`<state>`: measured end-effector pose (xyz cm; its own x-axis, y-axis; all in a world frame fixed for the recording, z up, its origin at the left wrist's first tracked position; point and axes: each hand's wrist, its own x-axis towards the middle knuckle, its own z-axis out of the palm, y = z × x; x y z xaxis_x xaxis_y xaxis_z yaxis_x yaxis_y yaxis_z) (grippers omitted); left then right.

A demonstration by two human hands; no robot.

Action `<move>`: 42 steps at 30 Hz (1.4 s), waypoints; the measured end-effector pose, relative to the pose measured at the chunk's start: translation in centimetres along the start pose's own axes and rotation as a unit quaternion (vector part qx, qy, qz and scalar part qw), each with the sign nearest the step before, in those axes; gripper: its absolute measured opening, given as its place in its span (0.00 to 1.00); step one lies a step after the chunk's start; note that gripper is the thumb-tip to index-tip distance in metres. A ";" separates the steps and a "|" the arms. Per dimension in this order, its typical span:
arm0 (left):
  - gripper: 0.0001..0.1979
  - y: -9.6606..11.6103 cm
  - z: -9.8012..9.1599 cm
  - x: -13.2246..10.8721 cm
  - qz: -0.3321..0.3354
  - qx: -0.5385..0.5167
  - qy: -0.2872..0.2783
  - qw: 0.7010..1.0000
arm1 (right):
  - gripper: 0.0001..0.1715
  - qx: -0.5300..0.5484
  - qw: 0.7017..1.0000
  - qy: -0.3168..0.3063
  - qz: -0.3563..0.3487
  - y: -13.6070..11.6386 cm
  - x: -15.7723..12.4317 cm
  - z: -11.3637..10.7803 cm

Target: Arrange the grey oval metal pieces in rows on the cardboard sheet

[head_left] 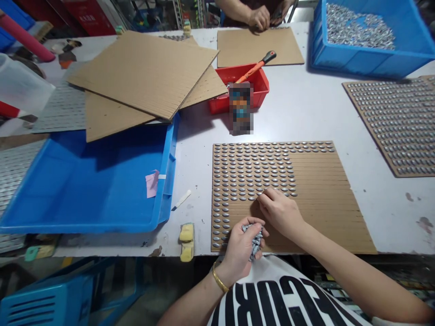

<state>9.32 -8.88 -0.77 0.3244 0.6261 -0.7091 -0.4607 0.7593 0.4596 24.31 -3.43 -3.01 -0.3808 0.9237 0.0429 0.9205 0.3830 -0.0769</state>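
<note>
Well, the person's left hand point(239, 251) was held low over the near edge of a grooved cardboard sheet point(316, 213), its fingers point(254, 222) curled and clamped around a clump of small grey metal pieces point(253, 240). The right hand point(278, 213) rested on the same sheet, its fingertips point(268, 195) close together at the inner corner of the rows of oval silver pieces point(254, 172); whether they pinched a piece was too small to tell. Those rows covered the sheet's far part and ran down its left side, while its right part showed bare grooves. The sheet lay at the desk's point(390, 226) front edge, right of centre. Toward the far edge stood a red bin point(258, 86) with an orange-handled tool point(254, 68) in it, partly behind a blurred patch. A blue crate point(356, 65) of loose silver pieces point(360, 29) sat in the far right corner, above a second set sheet point(397, 127). Overlapping cardboard sheets point(142, 77) lay at the far left, beyond a blue tray point(166, 167). A co-worker's hands point(260, 18) were at the far edge, beside a plain cardboard sheet point(258, 47).
</note>
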 end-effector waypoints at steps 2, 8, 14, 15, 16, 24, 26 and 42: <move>0.12 0.0 0.0 -0.1 0.001 0.003 0.003 1.000 | 0.06 -0.019 1.000 -0.014 -0.007 -0.3 0.5 -0.7; 0.14 -0.1 -0.5 -0.4 0.006 -0.010 0.016 1.000 | 0.07 -0.015 1.000 -0.020 -0.013 -0.1 0.9 -1.1; 0.13 -0.2 -0.7 -0.3 0.010 -0.013 0.012 1.000 | 0.11 0.122 0.990 0.070 0.011 1.1 -0.7 0.7; 0.12 -0.2 -0.6 -0.3 0.009 -0.011 0.011 1.000 | 0.11 0.136 0.987 0.079 0.016 1.1 -0.8 0.9; 0.12 -0.2 -0.5 -0.2 0.006 -0.009 0.009 1.000 | 0.11 0.143 0.986 0.084 0.019 1.0 -0.9 1.1; 0.12 -0.3 -0.2 -0.2 0.006 -0.006 0.011 1.000 | 0.08 0.159 0.984 0.079 0.029 0.9 -0.5 1.2; 0.12 -0.2 -0.3 -0.2 0.007 -0.009 0.012 1.000 | 0.08 0.156 0.984 0.084 0.026 1.1 -0.6 1.1; 0.12 0.0 -0.5 0.0 0.000 -0.013 0.005 1.000 | 0.10 0.123 0.991 0.037 0.031 1.5 -0.4 0.4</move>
<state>8.91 -9.00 -1.02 0.3167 0.6234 -0.7149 -0.4824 0.7548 0.4445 25.86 -3.25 -3.50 -0.3080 0.9458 0.1031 0.8893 0.3247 -0.3220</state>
